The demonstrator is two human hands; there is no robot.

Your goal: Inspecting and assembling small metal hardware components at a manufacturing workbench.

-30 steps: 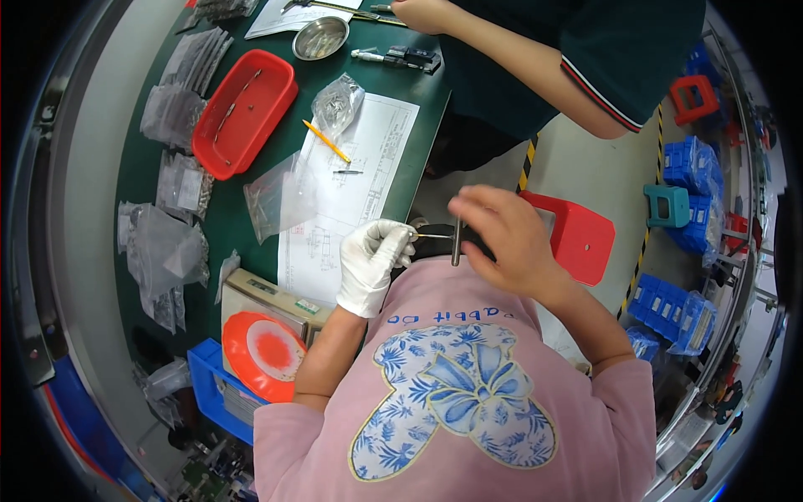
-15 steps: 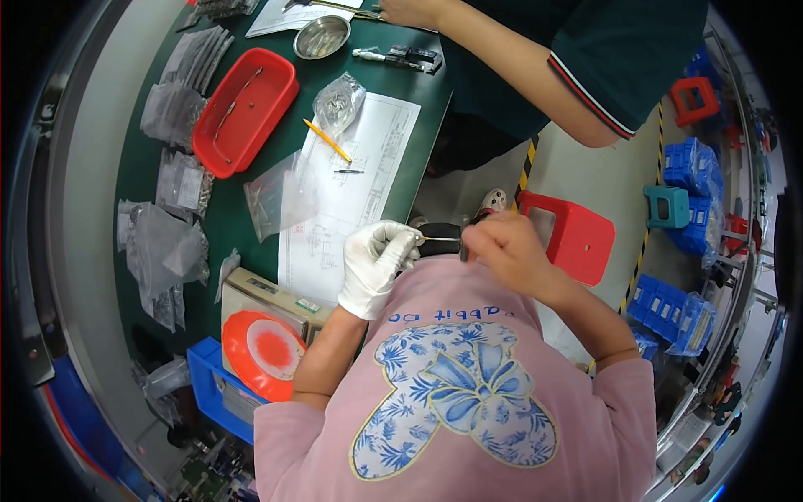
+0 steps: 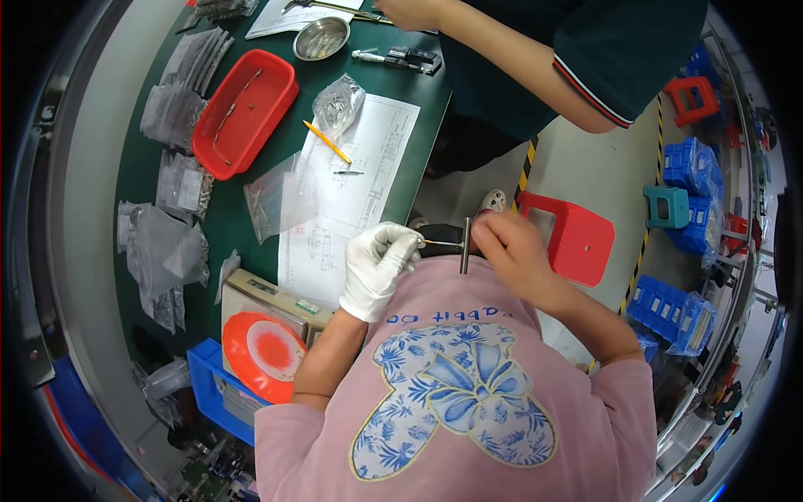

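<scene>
The gloved left hand (image 3: pixel 381 266) pinches a thin pin (image 3: pixel 441 243) against the caliper (image 3: pixel 464 246) clamped in the right hand (image 3: pixel 512 255); measuring looks underway, with bagged parts (image 3: pixel 163 251) at nine o'clock apparently left.

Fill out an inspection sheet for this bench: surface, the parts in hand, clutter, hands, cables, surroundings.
Surface: green table, paper drawing lying on it.
Job's things: thin metal pin and dark gauge bar, held together above the lap.
Clutter: red tray, plastic bags, yellow pencil, steel bowl, scale with orange dish.
Hands: gloved left hand pinches the pin; bare right hand grips the bar.
Cables: nothing seen.
Surroundings: a co-worker's arm, red stool, blue bins.
</scene>
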